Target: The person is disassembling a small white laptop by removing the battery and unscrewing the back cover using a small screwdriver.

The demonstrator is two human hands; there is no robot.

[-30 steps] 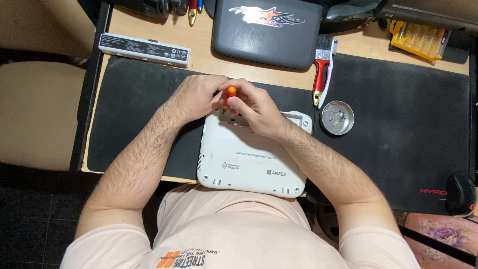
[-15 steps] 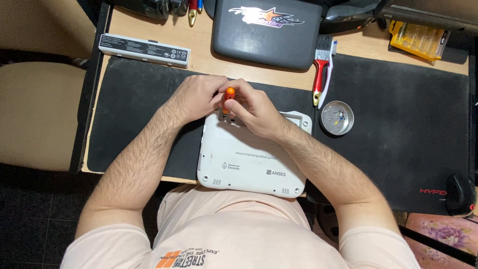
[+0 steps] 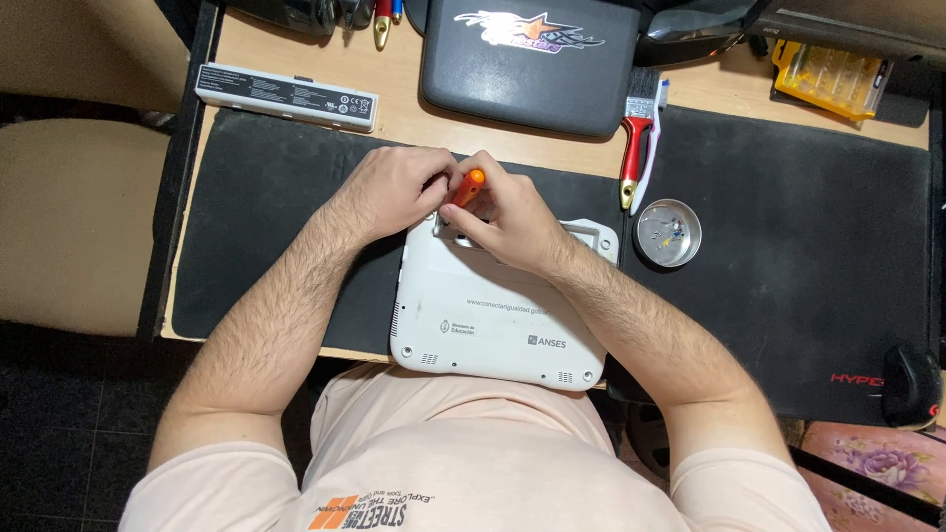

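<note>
A small white laptop (image 3: pixel 498 325) lies upside down on a black desk mat (image 3: pixel 276 227), its near edge over the desk's front edge. My right hand (image 3: pixel 507 222) is closed around a screwdriver with an orange handle (image 3: pixel 469 184), held upright over the laptop's far left corner. My left hand (image 3: pixel 394 187) rests beside it, its fingers touching the same corner and the screwdriver. The screwdriver's tip is hidden behind my fingers.
A round metal dish (image 3: pixel 668 232) with small screws sits right of the laptop. A red-handled brush (image 3: pixel 638 138) lies beyond it. At the back are a dark case (image 3: pixel 532 64), a long white battery pack (image 3: pixel 286 97) and a yellow bit box (image 3: pixel 826 79). A black mouse (image 3: pixel 912 384) sits far right.
Both hands stay at the laptop's far left corner; the orange handle has shifted only slightly between my fingers.
</note>
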